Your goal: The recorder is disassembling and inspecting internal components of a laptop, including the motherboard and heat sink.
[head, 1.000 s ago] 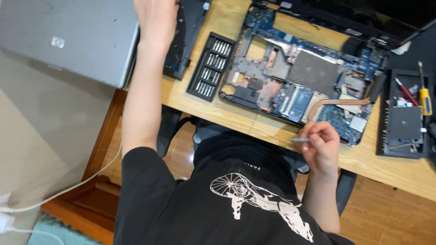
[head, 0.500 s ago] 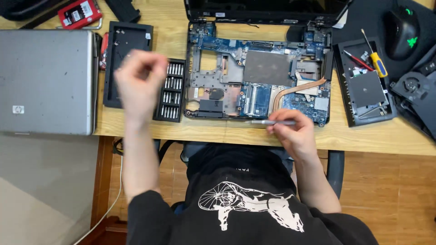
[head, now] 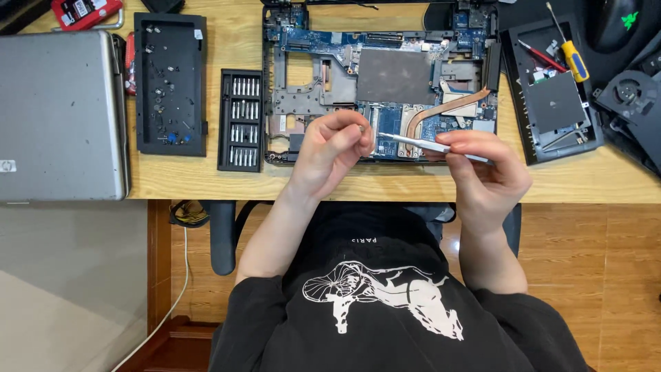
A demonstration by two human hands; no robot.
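Observation:
My right hand [head: 485, 172] grips a slim silver screwdriver [head: 420, 145] that points left, toward my left hand. My left hand [head: 330, 153] pinches something tiny between thumb and fingertips at the driver's tip; it looks like a small screw or bit, too small to tell which. Both hands hover over the front edge of an opened laptop base [head: 385, 83], with its blue circuit board, a copper heat pipe [head: 444, 110] and a dark square plate exposed.
A black case of screwdriver bits [head: 239, 118] and a black tray with loose screws [head: 170, 83] lie left of the laptop. A closed silver laptop [head: 58, 114] sits far left. A removed black panel [head: 551, 110], a yellow-handled screwdriver [head: 568, 52], a fan [head: 630, 93] and a mouse [head: 620, 21] lie right.
My left hand came back from the bit case on the left and now meets the screwdriver tip. The camera view has steadied and moved closer over the desk.

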